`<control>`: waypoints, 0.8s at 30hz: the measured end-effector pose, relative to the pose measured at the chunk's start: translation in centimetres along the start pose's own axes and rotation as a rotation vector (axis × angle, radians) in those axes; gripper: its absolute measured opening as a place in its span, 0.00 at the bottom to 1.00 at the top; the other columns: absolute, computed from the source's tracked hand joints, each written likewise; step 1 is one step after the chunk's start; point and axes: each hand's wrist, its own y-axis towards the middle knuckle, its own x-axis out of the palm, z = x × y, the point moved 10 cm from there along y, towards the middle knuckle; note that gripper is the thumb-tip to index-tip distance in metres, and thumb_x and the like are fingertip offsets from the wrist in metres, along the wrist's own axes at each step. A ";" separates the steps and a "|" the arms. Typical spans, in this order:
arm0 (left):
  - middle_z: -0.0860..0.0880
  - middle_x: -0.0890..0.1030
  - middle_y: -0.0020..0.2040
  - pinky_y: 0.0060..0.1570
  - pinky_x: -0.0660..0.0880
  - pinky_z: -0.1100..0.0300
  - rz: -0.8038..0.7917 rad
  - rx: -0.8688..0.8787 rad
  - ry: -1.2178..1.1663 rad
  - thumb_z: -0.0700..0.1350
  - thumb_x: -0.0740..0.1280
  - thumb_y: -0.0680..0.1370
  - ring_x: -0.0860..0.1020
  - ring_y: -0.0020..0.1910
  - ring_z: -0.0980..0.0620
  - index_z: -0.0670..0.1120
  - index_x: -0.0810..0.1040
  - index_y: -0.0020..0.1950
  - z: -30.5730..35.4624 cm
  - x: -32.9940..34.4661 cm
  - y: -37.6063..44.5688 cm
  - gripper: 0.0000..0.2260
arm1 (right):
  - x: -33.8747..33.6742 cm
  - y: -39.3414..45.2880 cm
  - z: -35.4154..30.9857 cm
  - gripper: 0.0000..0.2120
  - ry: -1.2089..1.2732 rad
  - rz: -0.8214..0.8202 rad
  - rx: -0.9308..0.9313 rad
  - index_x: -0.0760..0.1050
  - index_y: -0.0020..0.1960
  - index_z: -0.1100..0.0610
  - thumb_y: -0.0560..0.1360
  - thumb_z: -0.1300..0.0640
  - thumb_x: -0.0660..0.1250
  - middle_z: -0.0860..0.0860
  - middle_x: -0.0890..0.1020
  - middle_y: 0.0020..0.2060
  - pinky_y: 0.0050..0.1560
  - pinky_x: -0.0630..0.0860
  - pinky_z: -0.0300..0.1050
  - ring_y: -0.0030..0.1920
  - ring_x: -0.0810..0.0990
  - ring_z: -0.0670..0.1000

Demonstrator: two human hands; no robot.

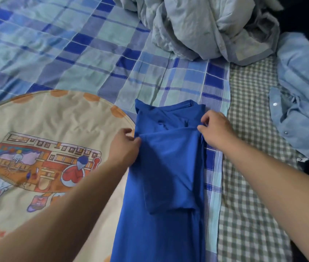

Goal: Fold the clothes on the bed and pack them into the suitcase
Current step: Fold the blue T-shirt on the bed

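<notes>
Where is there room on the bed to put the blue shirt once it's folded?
The plaid sheet lies bare between the round cartoon cushion and the crumpled grey quilt. The right side is crowded: the light blue button shirt covers the checked sheet.

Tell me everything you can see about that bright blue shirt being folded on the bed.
The blue shirt is a plain, deep blue garment of smooth, thin-looking cloth. It lies flat on the bed as a long narrow strip, its sides already turned in, collar end away from the person. A folded layer lies across its middle. The left hand pinches its left edge and the right hand pinches its right edge. It rests on the blue plaid sheet, beside a round cream cartoon-printed cloth.
</notes>
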 end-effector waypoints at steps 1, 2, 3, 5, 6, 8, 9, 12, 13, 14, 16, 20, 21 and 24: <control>0.50 0.82 0.50 0.59 0.77 0.50 0.011 0.029 0.095 0.48 0.69 0.79 0.80 0.54 0.45 0.45 0.71 0.72 1.1 -0.2 1.1 0.22 | 0.0 0.2 0.5 0.13 0.100 0.010 0.059 0.72 0.60 0.53 0.78 0.52 0.70 0.50 0.74 0.56 0.54 0.73 0.46 0.55 0.77 0.54; 0.47 0.82 0.54 0.62 0.75 0.49 0.001 0.048 0.149 0.50 0.69 0.80 0.80 0.57 0.44 0.44 0.72 0.72 2.1 -0.1 2.2 0.23 | 0.4 0.4 1.0 0.15 0.215 -0.002 0.128 0.72 0.61 0.54 0.77 0.51 0.70 0.49 0.75 0.56 0.55 0.74 0.47 0.55 0.77 0.52; 0.46 0.81 0.57 0.63 0.75 0.49 -0.029 0.058 0.177 0.52 0.69 0.80 0.79 0.59 0.44 0.44 0.74 0.71 2.9 0.4 3.3 0.22 | 1.0 0.5 1.1 0.14 0.331 -0.021 0.183 0.72 0.58 0.56 0.77 0.50 0.70 0.48 0.78 0.54 0.54 0.75 0.47 0.53 0.78 0.52; 0.46 0.80 0.59 0.60 0.75 0.53 -0.118 0.031 0.171 0.53 0.68 0.81 0.78 0.58 0.46 0.45 0.78 0.65 3.7 1.9 5.2 0.18 | 2.1 1.4 1.5 0.13 0.456 -0.034 0.238 0.77 0.54 0.58 0.76 0.51 0.70 0.51 0.83 0.51 0.54 0.80 0.50 0.50 0.82 0.53; 0.47 0.80 0.59 0.56 0.75 0.54 -0.144 0.005 0.133 0.53 0.68 0.81 0.79 0.56 0.47 0.45 0.79 0.64 3.9 2.5 5.9 0.16 | 2.3 1.7 1.6 0.12 0.479 -0.024 0.256 0.79 0.54 0.59 0.75 0.52 0.71 0.53 0.84 0.50 0.54 0.80 0.51 0.49 0.83 0.54; 0.46 0.82 0.56 0.51 0.77 0.55 -0.151 -0.022 -0.044 0.46 0.70 0.80 0.81 0.51 0.47 0.45 0.81 0.58 4.8 3.1 6.7 0.08 | 2.1 2.1 1.7 0.11 0.536 0.018 0.261 0.79 0.53 0.63 0.75 0.56 0.71 0.54 0.84 0.48 0.51 0.81 0.51 0.45 0.82 0.53; 0.44 0.84 0.53 0.50 0.80 0.53 -0.149 -0.004 -0.175 0.40 0.69 0.80 0.82 0.48 0.46 0.45 0.81 0.54 5.9 3.2 7.1 0.04 | 1.6 2.3 1.6 0.10 0.582 0.041 0.244 0.79 0.52 0.63 0.75 0.58 0.70 0.54 0.84 0.46 0.48 0.81 0.50 0.44 0.81 0.53; 0.44 0.83 0.44 0.47 0.82 0.50 -0.181 0.070 -0.409 0.31 0.62 0.79 0.82 0.43 0.45 0.46 0.80 0.47 10.5 3.4 7.3 0.12 | -0.3 2.7 3.0 0.05 0.740 0.104 0.247 0.79 0.52 0.61 0.77 0.64 0.68 0.54 0.85 0.48 0.49 0.82 0.52 0.44 0.82 0.52; 0.45 0.82 0.45 0.46 0.81 0.51 -0.197 0.074 -0.357 0.35 0.62 0.81 0.81 0.44 0.46 0.47 0.79 0.49 11.5 3.7 7.4 0.10 | -0.8 2.8 4.1 0.06 0.781 0.123 0.279 0.79 0.51 0.59 0.76 0.67 0.67 0.55 0.84 0.49 0.51 0.81 0.53 0.46 0.82 0.53; 0.46 0.80 0.46 0.44 0.80 0.52 -0.213 0.043 -0.259 0.41 0.62 0.83 0.79 0.44 0.47 0.47 0.78 0.50 12.0 4.0 7.3 0.07 | -1.0 3.0 5.1 0.09 0.817 0.115 0.322 0.78 0.49 0.57 0.75 0.69 0.66 0.56 0.84 0.51 0.51 0.81 0.55 0.48 0.83 0.55; 0.45 0.79 0.47 0.43 0.79 0.54 -0.302 -0.094 -0.054 0.51 0.61 0.84 0.79 0.44 0.46 0.47 0.76 0.49 11.0 5.0 7.1 0.10 | -0.6 3.4 6.2 0.10 0.860 0.043 0.373 0.78 0.47 0.54 0.75 0.69 0.67 0.58 0.85 0.52 0.48 0.80 0.51 0.50 0.83 0.57; 0.44 0.77 0.45 0.43 0.78 0.55 -0.310 -0.139 0.030 0.45 0.64 0.83 0.77 0.42 0.46 0.43 0.76 0.49 9.7 6.8 8.4 0.07 | 0.4 4.5 6.2 0.03 0.806 -0.060 0.379 0.79 0.47 0.57 0.75 0.61 0.72 0.55 0.86 0.48 0.54 0.81 0.50 0.49 0.84 0.54; 0.43 0.76 0.46 0.45 0.77 0.54 -0.269 -0.125 0.030 0.44 0.65 0.82 0.76 0.44 0.45 0.42 0.76 0.50 9.5 7.0 8.9 0.05 | 0.7 4.8 6.1 0.06 0.784 -0.076 0.380 0.80 0.49 0.57 0.73 0.60 0.73 0.55 0.86 0.48 0.56 0.81 0.53 0.49 0.85 0.55; 0.40 0.80 0.55 0.54 0.78 0.51 -0.198 -0.095 0.003 0.45 0.72 0.78 0.79 0.52 0.44 0.39 0.76 0.59 9.0 7.5 10.6 0.14 | 1.3 5.6 6.5 0.14 0.764 -0.083 0.421 0.79 0.55 0.59 0.71 0.60 0.75 0.55 0.85 0.48 0.55 0.82 0.58 0.48 0.85 0.57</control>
